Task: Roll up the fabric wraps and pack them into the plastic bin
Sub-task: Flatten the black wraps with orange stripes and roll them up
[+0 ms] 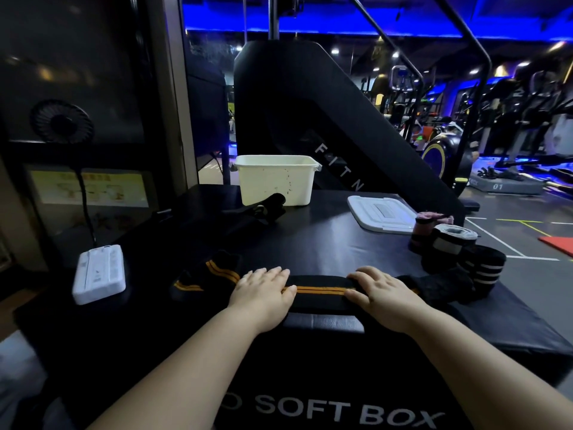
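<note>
A long black fabric wrap with two orange stripes (321, 291) lies flat across the near edge of the black soft box (310, 243). My left hand (263, 290) presses on it with straight fingers, left of centre. My right hand (381, 290) rests flat on the wrap further right. The white plastic bin (276, 181) stands open at the back of the box top. Three rolled wraps stand at the right edge: a pink-topped one (424, 231), a black-and-white one (449, 246) and a black striped one (482, 268). Another black wrap (263, 207) lies unrolled in front of the bin.
The bin's white lid (381, 214) lies at the back right. A white rectangular device (99, 274) with a black cable sits at the left edge. A black fan (62, 121) stands behind it. Gym machines fill the background.
</note>
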